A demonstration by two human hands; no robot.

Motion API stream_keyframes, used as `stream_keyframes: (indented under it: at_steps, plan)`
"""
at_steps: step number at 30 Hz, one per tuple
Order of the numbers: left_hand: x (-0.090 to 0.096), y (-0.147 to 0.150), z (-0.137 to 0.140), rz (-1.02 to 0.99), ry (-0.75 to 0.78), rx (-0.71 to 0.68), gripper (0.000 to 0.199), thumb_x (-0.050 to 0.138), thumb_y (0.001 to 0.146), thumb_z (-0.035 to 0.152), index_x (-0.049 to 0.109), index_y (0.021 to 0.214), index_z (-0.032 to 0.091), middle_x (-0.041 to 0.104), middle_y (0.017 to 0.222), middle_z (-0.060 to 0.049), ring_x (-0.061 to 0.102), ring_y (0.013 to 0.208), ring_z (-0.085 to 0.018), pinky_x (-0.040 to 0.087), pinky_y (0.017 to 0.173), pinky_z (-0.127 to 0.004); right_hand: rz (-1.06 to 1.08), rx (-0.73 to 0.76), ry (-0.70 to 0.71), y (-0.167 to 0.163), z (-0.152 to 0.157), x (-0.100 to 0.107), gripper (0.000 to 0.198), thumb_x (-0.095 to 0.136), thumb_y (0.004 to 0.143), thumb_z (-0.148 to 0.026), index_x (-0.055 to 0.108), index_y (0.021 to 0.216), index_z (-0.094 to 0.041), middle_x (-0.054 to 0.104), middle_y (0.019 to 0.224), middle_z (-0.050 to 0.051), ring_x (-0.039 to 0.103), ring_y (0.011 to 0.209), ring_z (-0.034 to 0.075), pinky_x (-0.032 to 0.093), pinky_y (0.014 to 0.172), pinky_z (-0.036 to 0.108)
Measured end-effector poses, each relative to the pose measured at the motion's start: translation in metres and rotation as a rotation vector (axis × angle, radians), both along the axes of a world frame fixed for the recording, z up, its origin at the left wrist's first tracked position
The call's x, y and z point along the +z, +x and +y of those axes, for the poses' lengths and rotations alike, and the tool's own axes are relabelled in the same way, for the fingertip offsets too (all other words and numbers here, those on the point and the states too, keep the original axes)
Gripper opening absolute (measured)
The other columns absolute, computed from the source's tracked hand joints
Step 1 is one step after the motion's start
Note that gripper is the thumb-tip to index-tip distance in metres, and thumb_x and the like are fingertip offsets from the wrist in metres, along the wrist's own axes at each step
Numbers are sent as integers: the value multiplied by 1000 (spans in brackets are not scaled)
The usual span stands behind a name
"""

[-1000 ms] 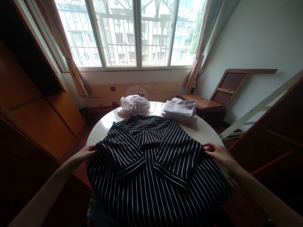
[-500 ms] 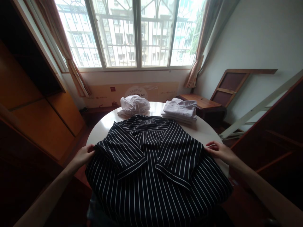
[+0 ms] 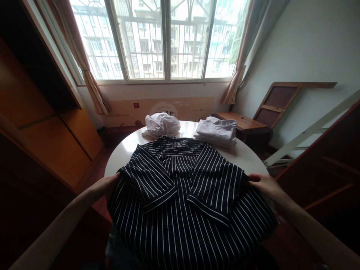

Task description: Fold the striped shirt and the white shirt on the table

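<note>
A black shirt with white stripes [image 3: 174, 187] lies spread over the round table, its collar towards the window and its lower part hanging over the near edge. Both sleeves are folded inward, their cuffs lying on the body of the shirt. At the shirt's left side edge, my left hand [image 3: 108, 184] is closed on the cloth, its fingertips partly hidden by the fabric. My right hand [image 3: 263, 184] pinches the opposite side edge below the folded sleeve.
Near the far rim of the white table [image 3: 123, 150] sit a crumpled white cloth [image 3: 161, 124] and a folded white stack [image 3: 216, 131]. Behind stands a low wooden cabinet [image 3: 242, 122]. A pale ladder [image 3: 303, 135] leans at the right.
Both hands have closed in on the shirt's side edges, the left one shifting slightly inward. The shirt's folds look nearly the same, and the whole view has shifted a little.
</note>
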State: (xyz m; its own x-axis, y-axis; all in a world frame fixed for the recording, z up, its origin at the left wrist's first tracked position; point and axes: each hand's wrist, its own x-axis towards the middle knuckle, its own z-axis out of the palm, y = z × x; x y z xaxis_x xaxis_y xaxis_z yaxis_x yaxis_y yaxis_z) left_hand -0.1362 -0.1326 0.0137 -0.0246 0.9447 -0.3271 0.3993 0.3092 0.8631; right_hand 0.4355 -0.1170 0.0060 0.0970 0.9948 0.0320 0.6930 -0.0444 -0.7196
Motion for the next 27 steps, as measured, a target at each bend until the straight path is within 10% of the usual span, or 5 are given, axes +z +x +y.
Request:
stream_keyframes:
  at_steps: [16, 27]
  plan:
    - [15, 19, -7, -142, -9, -141, 45, 75, 50, 44, 70, 83, 15, 70, 88, -10, 63, 87, -29, 50, 80, -37, 16, -112, 27, -2, -1, 2, 41, 64, 48, -56, 56, 67, -21, 67, 61, 5, 65, 64, 26, 47, 59, 35]
    - [0, -15, -6, 153, 173, 50, 40, 72, 46, 50, 69, 69, 17, 71, 75, -7, 64, 84, -29, 52, 76, -36, -156, -22, 87, 2, -3, 4, 32, 54, 60, -54, 50, 56, -22, 62, 59, 4, 59, 60, 22, 46, 59, 34]
